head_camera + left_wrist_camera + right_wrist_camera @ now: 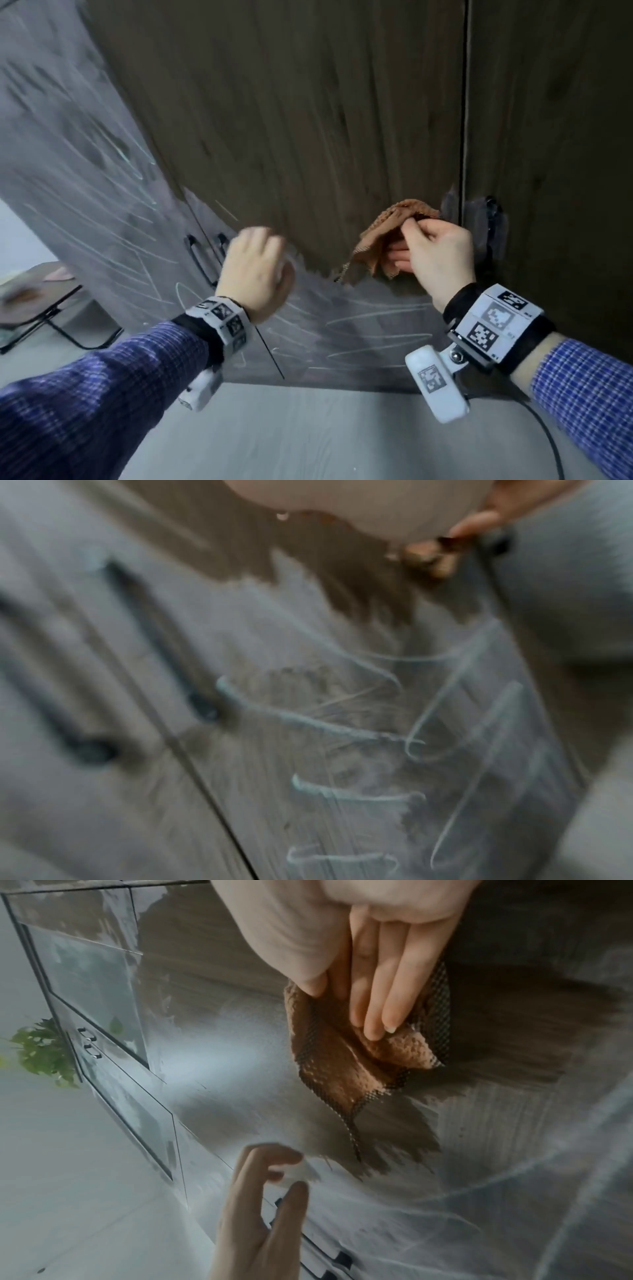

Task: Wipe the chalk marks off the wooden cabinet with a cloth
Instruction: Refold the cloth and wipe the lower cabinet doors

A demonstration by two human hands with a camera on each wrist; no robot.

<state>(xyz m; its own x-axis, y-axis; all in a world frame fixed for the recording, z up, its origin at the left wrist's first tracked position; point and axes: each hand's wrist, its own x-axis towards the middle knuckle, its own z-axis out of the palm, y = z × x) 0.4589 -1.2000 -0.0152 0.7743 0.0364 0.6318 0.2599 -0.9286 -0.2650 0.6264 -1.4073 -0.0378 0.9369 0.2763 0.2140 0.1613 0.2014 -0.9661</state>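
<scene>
The wooden cabinet door is dark brown where it is wiped. Grey chalk haze and white chalk strokes cover its lower part and the left panels. My right hand pinches a crumpled brown cloth between thumb and fingers, just in front of the door at the wiped edge. In the right wrist view the fingers lie along the cloth. My left hand hovers left of it, blurred, fingers loosely curled and empty; in the left wrist view chalk strokes are close.
Black door handles sit left of my left hand, and another handle is just right of the cloth. A folding table stands at far left on the grey floor. A green plant stands beyond the cabinet.
</scene>
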